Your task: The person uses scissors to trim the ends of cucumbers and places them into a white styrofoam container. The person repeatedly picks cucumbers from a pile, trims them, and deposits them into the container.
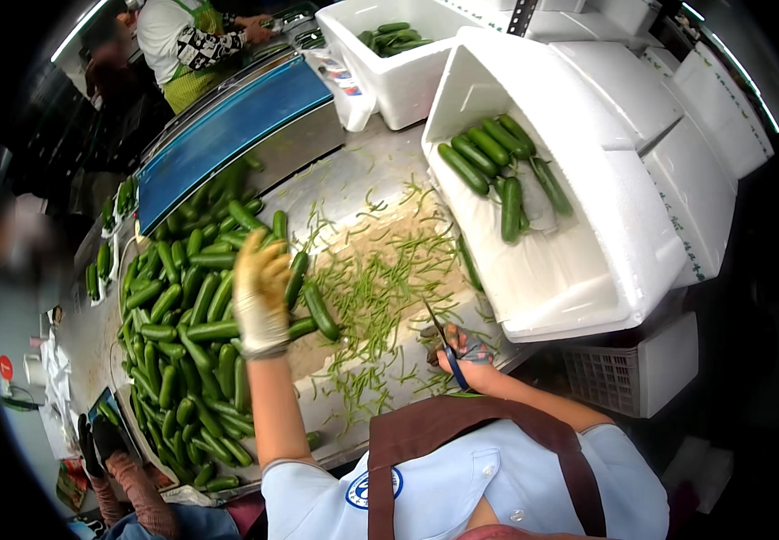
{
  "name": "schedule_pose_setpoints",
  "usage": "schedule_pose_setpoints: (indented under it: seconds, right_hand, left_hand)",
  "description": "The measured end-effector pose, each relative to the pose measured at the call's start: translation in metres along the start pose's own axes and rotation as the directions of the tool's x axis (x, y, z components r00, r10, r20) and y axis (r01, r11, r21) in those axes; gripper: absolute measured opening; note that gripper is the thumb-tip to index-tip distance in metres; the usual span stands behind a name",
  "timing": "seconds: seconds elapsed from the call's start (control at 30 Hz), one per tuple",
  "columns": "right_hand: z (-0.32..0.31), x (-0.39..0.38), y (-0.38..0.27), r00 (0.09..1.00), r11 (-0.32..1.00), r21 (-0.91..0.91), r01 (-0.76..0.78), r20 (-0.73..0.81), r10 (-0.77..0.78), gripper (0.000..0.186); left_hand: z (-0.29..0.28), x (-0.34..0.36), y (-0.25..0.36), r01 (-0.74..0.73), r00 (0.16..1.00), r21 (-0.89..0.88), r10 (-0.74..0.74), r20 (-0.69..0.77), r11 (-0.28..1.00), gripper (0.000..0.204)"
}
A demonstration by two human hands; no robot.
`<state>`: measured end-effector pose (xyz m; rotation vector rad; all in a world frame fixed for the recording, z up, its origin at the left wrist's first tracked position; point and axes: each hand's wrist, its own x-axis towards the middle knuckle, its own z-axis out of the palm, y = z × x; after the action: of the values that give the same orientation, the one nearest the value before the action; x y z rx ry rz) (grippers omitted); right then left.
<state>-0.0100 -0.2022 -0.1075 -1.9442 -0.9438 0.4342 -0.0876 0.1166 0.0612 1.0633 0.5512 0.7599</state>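
Observation:
A big heap of green cucumbers (192,333) covers the left part of the metal table. Over its right edge reaches my left hand (262,288), in a yellow-and-white work glove, fingers stretched out and no cucumber plainly in its grasp. Two or three loose cucumbers (320,311) lie just right of that hand. My right hand (469,347), in a dark patterned glove, is closed around scissors (452,367) with dark blue handles, blades pointing up and away. Many thin green stem trimmings (376,279) are scattered between my hands.
To the right, a tilted white foam box (533,270) holds several cucumbers on a pale liner. Another foam box (398,85) with cucumbers stands at the back. A blue-topped metal unit (237,135) borders the heap. Other people work at far left and lower left; foam boxes (623,99) are stacked right.

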Motion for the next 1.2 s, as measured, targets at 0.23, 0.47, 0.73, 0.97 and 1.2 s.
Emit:
schedule_pose_setpoints:
  seconds: [0.23,0.47,0.73,0.97,1.2]
  right_hand:
    - [-0.033,-0.015,-0.033,0.911,0.852,0.327,-0.409,0.094,0.402,0.021]
    - [-0.034,-0.018,-0.02,0.899,0.816,0.398,-0.419,0.053,0.435,0.035]
    - [-0.047,-0.004,-0.038,0.897,0.811,0.419,-0.408,0.021,0.441,0.042]
    - [-0.057,0.004,-0.034,0.941,0.942,0.069,-0.329,-0.055,0.333,0.02]
    - [-0.071,0.025,-0.062,0.924,0.884,0.383,-0.266,-0.16,0.348,0.031]
  left_hand:
    - [0.165,0.089,-0.089,-0.724,0.591,0.545,-0.027,0.806,0.423,0.064]
    - [0.238,0.168,-0.138,-0.839,0.51,0.544,-0.355,0.784,-0.005,0.094]
    - [0.246,0.146,-0.115,-0.877,0.444,0.472,-0.542,0.714,-0.096,0.051]
    - [0.148,0.092,-0.108,-0.375,0.631,0.734,-0.424,0.65,0.566,0.066]
    - [0.09,-0.017,-0.072,-0.304,0.747,0.753,-0.345,0.568,0.583,0.069]
